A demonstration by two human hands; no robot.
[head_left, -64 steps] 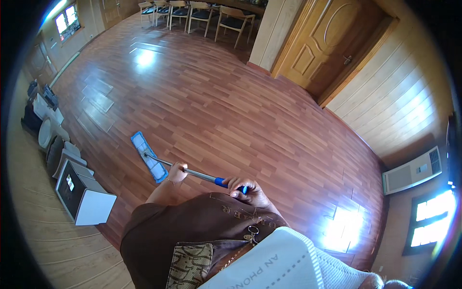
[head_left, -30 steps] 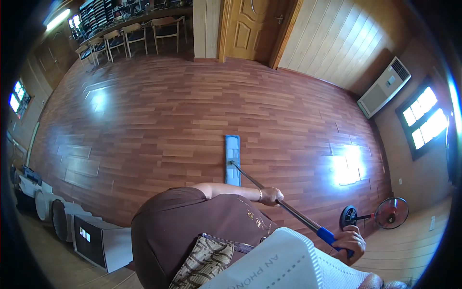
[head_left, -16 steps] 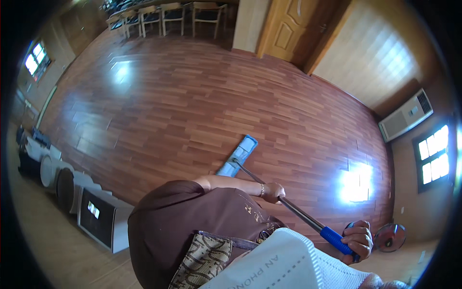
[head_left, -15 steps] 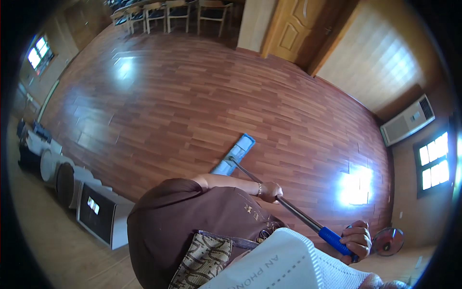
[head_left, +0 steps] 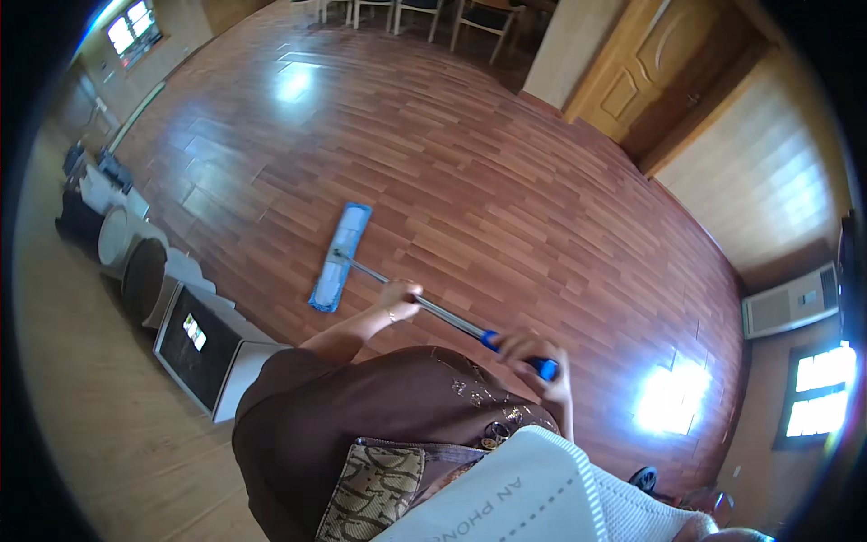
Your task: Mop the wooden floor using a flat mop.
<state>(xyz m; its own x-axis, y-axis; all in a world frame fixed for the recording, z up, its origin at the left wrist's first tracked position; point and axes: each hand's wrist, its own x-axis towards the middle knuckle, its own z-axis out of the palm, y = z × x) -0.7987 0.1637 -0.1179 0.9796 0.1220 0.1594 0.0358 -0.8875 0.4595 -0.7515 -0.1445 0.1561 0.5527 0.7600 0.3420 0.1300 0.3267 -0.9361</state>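
A flat floor mop with a long blue-edged pad (head_left: 341,256) lies on the wood-plank floor (head_left: 433,181), ahead and left of me. Its metal pole (head_left: 452,318) slants back to the right, towards my body. My left hand (head_left: 400,296), with a bracelet at the wrist, is wrapped round the middle of the pole. Around the blue grip (head_left: 545,368) at the pole's upper end, my right hand (head_left: 533,354) is closed. The pad rests flat on the boards.
Along the left wall stand a dark-fronted box (head_left: 194,343), rounded white and brown items (head_left: 144,271) and smaller objects. Chairs (head_left: 483,23) line the far side. A wooden door (head_left: 664,72) is far right, with an air conditioner (head_left: 793,303) on the right wall.
The mop pad has moved to the left across the floor, and both hands have shifted left with the pole. The right hand has come up nearer the left. The view has turned a little.
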